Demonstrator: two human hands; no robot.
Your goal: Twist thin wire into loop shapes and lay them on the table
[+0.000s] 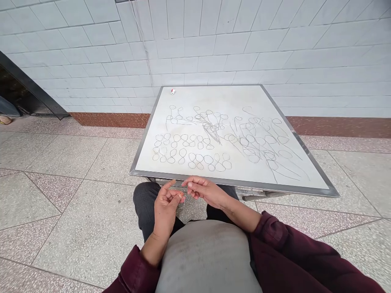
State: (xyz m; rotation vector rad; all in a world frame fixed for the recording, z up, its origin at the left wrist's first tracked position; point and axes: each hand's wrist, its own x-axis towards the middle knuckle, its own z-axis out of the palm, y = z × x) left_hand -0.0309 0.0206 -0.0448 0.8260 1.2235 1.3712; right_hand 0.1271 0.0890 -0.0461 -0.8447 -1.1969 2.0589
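Just in front of the table's near edge, my left hand [167,205] pinches a thin wire loop [181,202] between thumb and fingertips. My right hand [205,190] is beside it, thumb and index finger close together; anything between them is too small to make out. On the white tabletop [214,95] lie thin wires bent into rings. Figure-like groups of rings [199,161] sit in rows at the front left. A tangled bunch of looped wires [214,124] lies at the middle, and more long-tailed wire loops [269,155] spread over the right side.
A small red and white object [173,92] sits at the table's back left corner. Behind the table stands a tiled wall [198,63]. Part of a person's foot [5,120] shows at the far left, near a dark metal frame [36,87].
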